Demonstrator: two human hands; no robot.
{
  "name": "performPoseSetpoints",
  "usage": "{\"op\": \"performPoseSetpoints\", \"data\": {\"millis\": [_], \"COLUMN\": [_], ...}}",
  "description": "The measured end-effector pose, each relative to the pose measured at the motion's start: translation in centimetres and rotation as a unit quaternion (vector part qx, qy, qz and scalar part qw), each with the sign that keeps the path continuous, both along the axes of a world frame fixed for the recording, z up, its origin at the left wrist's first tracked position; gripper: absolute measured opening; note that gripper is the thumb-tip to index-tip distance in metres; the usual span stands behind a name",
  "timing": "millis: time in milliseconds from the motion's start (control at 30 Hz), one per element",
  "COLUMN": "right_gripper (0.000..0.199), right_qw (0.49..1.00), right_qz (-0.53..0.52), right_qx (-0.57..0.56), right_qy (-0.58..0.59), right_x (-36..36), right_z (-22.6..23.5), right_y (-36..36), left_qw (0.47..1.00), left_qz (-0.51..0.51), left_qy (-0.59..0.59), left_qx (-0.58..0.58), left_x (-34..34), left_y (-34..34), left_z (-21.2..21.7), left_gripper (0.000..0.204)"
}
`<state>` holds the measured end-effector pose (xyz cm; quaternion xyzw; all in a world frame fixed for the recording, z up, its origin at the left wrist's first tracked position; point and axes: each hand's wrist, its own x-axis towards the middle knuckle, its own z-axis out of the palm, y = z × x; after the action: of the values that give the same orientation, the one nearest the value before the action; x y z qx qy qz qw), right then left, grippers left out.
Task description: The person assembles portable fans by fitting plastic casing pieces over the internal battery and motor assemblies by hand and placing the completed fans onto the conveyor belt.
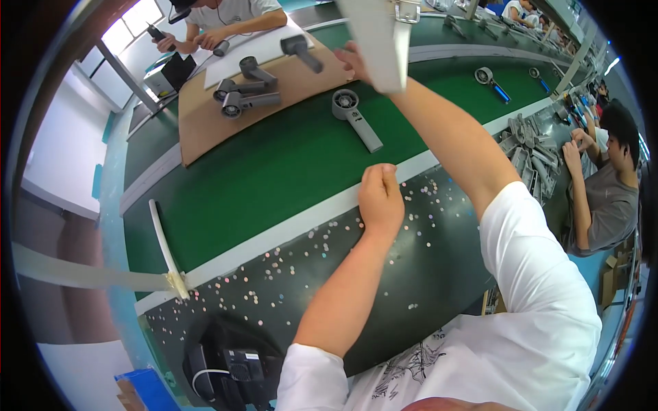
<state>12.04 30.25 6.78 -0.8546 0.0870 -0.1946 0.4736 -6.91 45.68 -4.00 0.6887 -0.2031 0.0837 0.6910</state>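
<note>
My left hand (pixel 382 203) is closed in a fist above the near edge of the green conveyor belt (pixel 274 198), thumb uppermost. Whatever it may hold is hidden. My right hand (pixel 355 64) reaches to the far side, its fingers apart and part of it covered by a white hanging panel (pixel 379 48). Just left of those fingers, a grey handheld fan (pixel 299 53) is over the brown cardboard sheet (pixel 199 130), not touched by the hand. Several similar grey fans (pixel 248 101) lie on the cardboard. Between my hands, another grey handheld fan (pixel 356 120) rests on the belt.
Small round stickers (pixel 312 255) dot the dark near tabletop (pixel 425 274). A white bar (pixel 164 240) crosses the belt at left. Across the belt, a person (pixel 233 20) handles a part. At right, a co-worker (pixel 606 185) sits by piled grey parts (pixel 531 154). Blue-handled fans (pixel 492 84) lie farther along.
</note>
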Motion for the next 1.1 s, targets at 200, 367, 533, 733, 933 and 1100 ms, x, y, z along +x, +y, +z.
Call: {"op": "performPoseSetpoints", "data": {"millis": [200, 367, 533, 733, 933, 1100], "right_gripper": [0.067, 0.039, 0.037, 0.015, 0.026, 0.021], "right_qw": [0.937, 0.99, 0.942, 0.772, 0.818, 0.992], "right_qz": [0.03, 0.021, 0.191, -0.43, -0.347, -0.107], "right_qx": [-0.347, -0.128, -0.245, -0.465, -0.392, 0.005], "right_qy": [0.032, -0.055, -0.126, 0.041, 0.238, 0.061], "right_x": [-9.6, 1.9, 6.2, -4.2, -15.1, -15.0], "right_z": [-10.3, -7.5, -5.0, -7.2, -6.0, -7.8], "right_y": [6.8, 2.2, 0.9, -22.1, -30.4, -15.9], "left_qw": [0.996, 0.996, 0.993, 0.989, 0.982, 0.978], "left_qz": [0.051, -0.029, -0.016, -0.036, -0.053, -0.12], "left_qy": [-0.033, 0.065, 0.079, 0.114, 0.146, 0.162], "left_qx": [0.06, 0.061, 0.085, 0.086, 0.103, 0.06], "left_x": [0.1, -0.7, -0.2, -1.2, -1.6, -3.9], "left_y": [1.6, 1.1, 1.8, 2.0, 1.7, -0.8], "left_z": [-0.4, 1.6, -0.2, 1.1, 0.9, 3.3], "left_gripper": [0.027, 0.025, 0.026, 0.031, 0.031, 0.039]}}
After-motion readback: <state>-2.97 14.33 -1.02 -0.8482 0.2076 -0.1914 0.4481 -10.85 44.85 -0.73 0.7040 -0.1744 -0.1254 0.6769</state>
